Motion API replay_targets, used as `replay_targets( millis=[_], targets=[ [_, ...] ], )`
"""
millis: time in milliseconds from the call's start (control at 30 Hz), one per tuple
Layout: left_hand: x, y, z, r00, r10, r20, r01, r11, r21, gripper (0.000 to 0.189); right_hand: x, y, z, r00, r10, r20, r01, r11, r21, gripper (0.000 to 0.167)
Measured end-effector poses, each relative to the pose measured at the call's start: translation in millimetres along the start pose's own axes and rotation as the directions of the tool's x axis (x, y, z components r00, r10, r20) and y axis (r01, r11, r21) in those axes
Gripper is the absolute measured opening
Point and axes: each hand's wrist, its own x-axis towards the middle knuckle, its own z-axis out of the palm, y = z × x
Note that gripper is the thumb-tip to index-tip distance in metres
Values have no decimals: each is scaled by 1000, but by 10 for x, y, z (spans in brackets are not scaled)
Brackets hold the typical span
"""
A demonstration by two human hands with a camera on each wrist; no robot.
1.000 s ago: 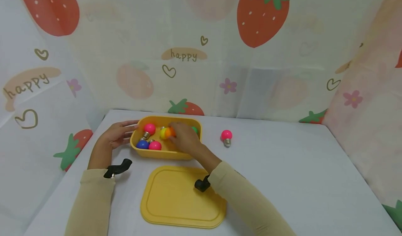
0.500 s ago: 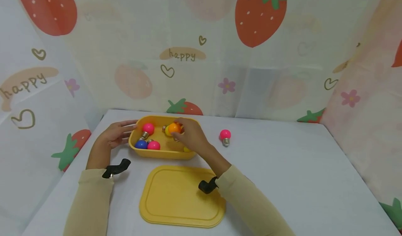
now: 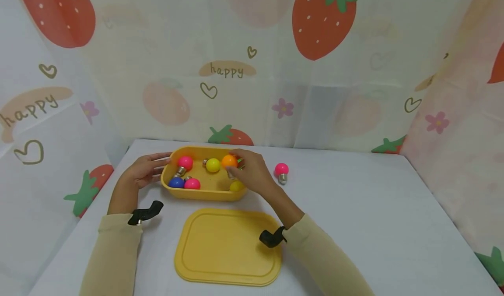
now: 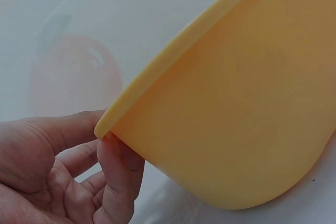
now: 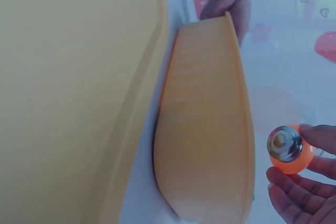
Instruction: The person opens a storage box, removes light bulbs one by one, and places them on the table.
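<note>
My right hand (image 3: 252,169) pinches an orange light bulb (image 3: 229,161) over the right end of the yellow box (image 3: 204,194). In the right wrist view the orange bulb's silver screw base (image 5: 285,144) points toward the camera. My left hand (image 3: 147,169) rests its fingers on the box's left end, fingertips at the rim (image 4: 157,64). Inside the box lie a pink bulb (image 3: 185,162), a blue bulb (image 3: 176,182), another pink bulb (image 3: 192,183), a yellow bulb (image 3: 213,165) and a second yellow bulb (image 3: 236,186). A green bulb is mostly hidden behind my right fingers.
One pink bulb (image 3: 281,169) lies on the white table (image 3: 354,208) to the right of the box. The flat yellow lid (image 3: 228,248) lies in front of the box, beneath my right wrist. A strawberry-patterned cloth (image 3: 236,24) stands behind the table.
My right hand has moved right within the box with the orange bulb, away from the yellow bulb it overlapped. My left hand stays at the box's left end.
</note>
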Motion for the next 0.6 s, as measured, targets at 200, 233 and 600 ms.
replay_targets(
  millis=[200,233,600],
  targets=[
    [9,3,-5,1000,1,4,-1,1000,-13,72,-75,67,-106,999,-12,-40,14,999,50,42],
    [9,4,-6,1000,1,3,-1,1000,-14,72,-84,79,-121,999,-17,-49,20,998,51,42],
    [11,-11,-5,1000,4,8,-4,1000,-20,73,-207,182,-321,995,-9,-103,16,997,71,39]
  ],
)
